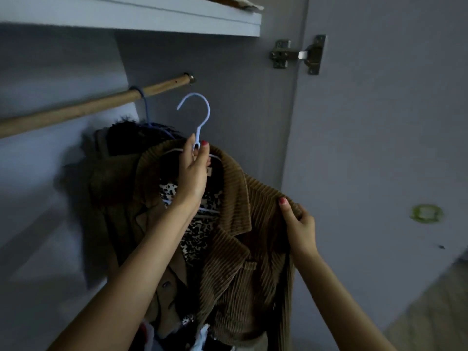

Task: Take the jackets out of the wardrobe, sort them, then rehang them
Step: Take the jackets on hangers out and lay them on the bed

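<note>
A brown corduroy jacket point(243, 239) with a leopard-print lining hangs on a pale blue hanger point(200, 115) in front of me. My left hand point(193, 171) pinches the hanger's neck just under the hook, which is off the rail, a little below and right of it. My right hand point(297, 224) grips the jacket's right shoulder. The wooden rail point(83, 107) crosses the wardrobe at upper left. One dark jacket with a furry collar point(131, 138) hangs from it on a blue hanger, behind the corduroy one.
A white shelf point(177, 21) runs above the rail. The open wardrobe door point(379, 122) stands at right, with a metal hinge point(298, 55). Mixed clothes point(192, 335) lie at the bottom of the view. Pale floor point(435, 315) shows at lower right.
</note>
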